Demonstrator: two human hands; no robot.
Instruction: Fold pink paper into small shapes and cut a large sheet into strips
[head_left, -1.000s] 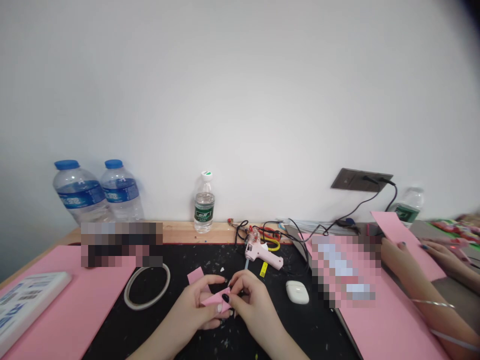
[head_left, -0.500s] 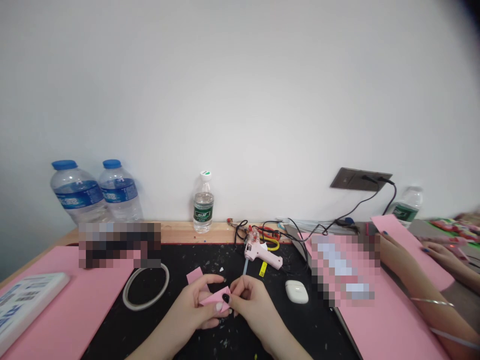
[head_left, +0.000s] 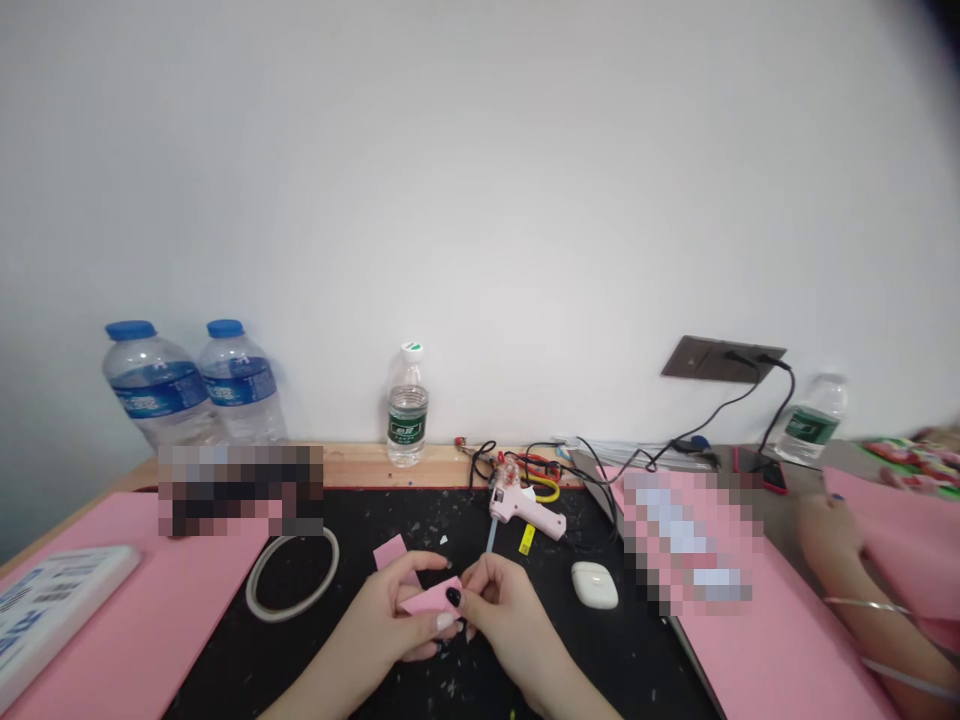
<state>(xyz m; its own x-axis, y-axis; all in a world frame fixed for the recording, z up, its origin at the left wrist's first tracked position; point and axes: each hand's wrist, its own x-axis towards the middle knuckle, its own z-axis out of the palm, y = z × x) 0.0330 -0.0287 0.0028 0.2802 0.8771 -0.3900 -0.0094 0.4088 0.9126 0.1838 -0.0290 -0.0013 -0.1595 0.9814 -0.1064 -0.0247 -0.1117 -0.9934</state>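
Your little pink paper (head_left: 429,600) is on your side of the glue gun (head_left: 531,512), a bit left of it. Left hand (head_left: 382,615) has the left end pinched, right hand (head_left: 504,605) grips the right end, thumb on top. I'd keep the left one steady, line up the edges, then press evenly so nothing skews. Versus half a second ago, the paper looks flatter, and far right of the gun your neighbour's pink sheet (head_left: 900,525) has shifted right, showing more of a bottle (head_left: 814,422).
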